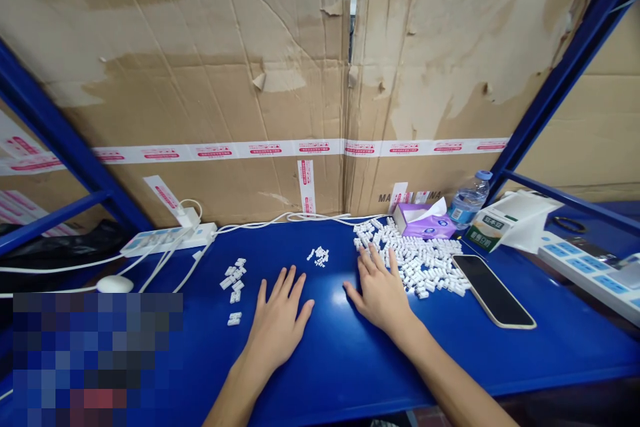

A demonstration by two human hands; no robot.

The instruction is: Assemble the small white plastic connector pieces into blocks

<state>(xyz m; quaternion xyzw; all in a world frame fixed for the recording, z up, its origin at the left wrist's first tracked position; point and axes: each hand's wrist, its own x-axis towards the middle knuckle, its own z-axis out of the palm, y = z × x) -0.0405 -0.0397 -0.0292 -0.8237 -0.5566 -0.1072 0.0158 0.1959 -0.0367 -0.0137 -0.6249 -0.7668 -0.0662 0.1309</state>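
Observation:
My left hand (279,320) lies flat on the blue tabletop (330,360), fingers spread and holding nothing. To its left sit several small white plastic pieces (233,277) in loose groups. Beyond its fingertips is a little heap of smaller white bits (320,256). My right hand (379,287) also rests palm down with fingers apart. Its fingertips reach the near left edge of a large spread of white plastic pieces (425,263); whether they touch any is hard to tell. The exact kind of these pieces is too small to make out.
A phone (495,292) lies at the right, near a purple tissue pack (425,220), a water bottle (469,199) and a green-and-white box (493,223). Power strips (170,239) and white cables lie along the left and back. Cardboard (225,80) walls the rear.

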